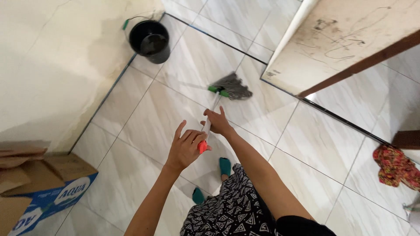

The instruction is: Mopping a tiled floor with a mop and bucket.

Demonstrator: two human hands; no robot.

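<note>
The mop (217,98) sits out in front of you, its grey string head flat on the tiled floor (144,118) near the wall corner, green collar just above the strands, pole slanting back up toward your body so the head drags at a low angle. Your right hand (217,123) is wrapped round the pole lower down, steering; your left hand (186,148) is at the red grip end, thumb and palm on it but fingers splayed loose, so more of a guide than a full clamp. Hands a little apart along the pole, which gives you leverage. Green socks (224,166) planted behind the wet patch. Black bucket (151,40) parked against the wall, well apart from the mop head, within reach but out of the stroke. Cardboard box (48,190) at lower left, patterned cloth (396,167) bunched by the door frame at right.
</note>
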